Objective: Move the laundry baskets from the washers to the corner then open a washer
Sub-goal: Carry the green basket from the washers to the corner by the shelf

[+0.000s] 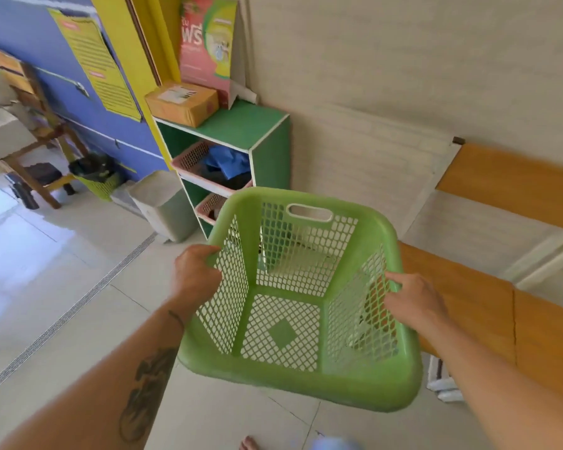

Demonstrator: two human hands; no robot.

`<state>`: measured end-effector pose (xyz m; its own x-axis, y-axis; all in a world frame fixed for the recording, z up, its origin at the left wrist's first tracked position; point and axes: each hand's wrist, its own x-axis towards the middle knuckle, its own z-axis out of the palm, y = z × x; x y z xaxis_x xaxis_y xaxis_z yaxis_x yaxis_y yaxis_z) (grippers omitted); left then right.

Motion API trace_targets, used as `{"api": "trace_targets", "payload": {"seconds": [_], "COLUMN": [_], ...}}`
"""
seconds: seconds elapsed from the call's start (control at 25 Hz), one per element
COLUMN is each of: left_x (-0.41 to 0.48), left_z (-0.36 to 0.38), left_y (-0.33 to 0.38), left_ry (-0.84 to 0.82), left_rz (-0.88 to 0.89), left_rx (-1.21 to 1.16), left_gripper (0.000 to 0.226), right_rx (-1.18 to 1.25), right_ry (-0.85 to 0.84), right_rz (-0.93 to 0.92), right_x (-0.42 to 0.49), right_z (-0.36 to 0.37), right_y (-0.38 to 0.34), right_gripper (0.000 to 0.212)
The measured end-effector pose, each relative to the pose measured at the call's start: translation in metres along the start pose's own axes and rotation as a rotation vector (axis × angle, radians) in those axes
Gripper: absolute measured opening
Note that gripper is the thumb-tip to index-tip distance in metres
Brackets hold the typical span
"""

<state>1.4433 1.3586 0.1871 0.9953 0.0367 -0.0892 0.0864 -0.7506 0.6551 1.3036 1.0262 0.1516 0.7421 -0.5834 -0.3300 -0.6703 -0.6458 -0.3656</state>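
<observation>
A green plastic laundry basket (301, 297) is held up in the air above the tiled floor (62, 287), tilted so that its open top faces the camera and its lattice bottom and walls can be seen through. It is empty. A slot handle is cut into its far wall near the rim.

The left hand (194, 274) is closed around the basket's left rim, fingers curled over the edge. The right hand (413, 298) grips the right rim, with the fingers reaching inside against the mesh wall. Both forearms stretch out from the bottom of the view; the left one bears a dark tattoo.

Just beyond the basket stands a green shelf unit (267, 147) against the pale wall (387, 76). Its shelves hold two pink baskets (197, 157), the upper one with blue and dark cloth in it. On top of the unit lie an orange wrapped parcel (182, 103) and, behind it, an upright pink and green printed sign (208, 43). Beside the unit on the floor is a white lidded bin (163, 206). Farther left, along a blue wall, are a yellow-green bin with a black liner (96, 177) and a wooden chair (36, 141). To the right of the basket runs a wooden bench (517, 319). A bare toe shows at the bottom edge.
</observation>
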Motion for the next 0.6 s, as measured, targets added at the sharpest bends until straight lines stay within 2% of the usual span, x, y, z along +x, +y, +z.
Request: {"api": "trace_targets", "payload": {"seconds": [0.2, 0.4, 0.6], "left_x": [0.103, 0.180, 0.243], "left_z": [0.071, 0.161, 0.237], "left_y": [0.009, -0.004, -0.034], "left_ry": [-0.234, -0.382, -0.498], "left_rz": [-0.076, -0.168, -0.170], "left_rx": [-0.004, 0.036, 0.096], "left_gripper": [0.057, 0.058, 0.062], "right_rx": [0.113, 0.145, 0.313], "right_ry": [-0.039, -0.096, -0.214], "right_rz": [0.151, 0.334, 0.479], "right_x": [0.078, 0.152, 0.215], "right_z": [0.050, 0.100, 0.140], "right_y": [0.003, 0.005, -0.007], "right_gripper": [0.070, 0.074, 0.079]}}
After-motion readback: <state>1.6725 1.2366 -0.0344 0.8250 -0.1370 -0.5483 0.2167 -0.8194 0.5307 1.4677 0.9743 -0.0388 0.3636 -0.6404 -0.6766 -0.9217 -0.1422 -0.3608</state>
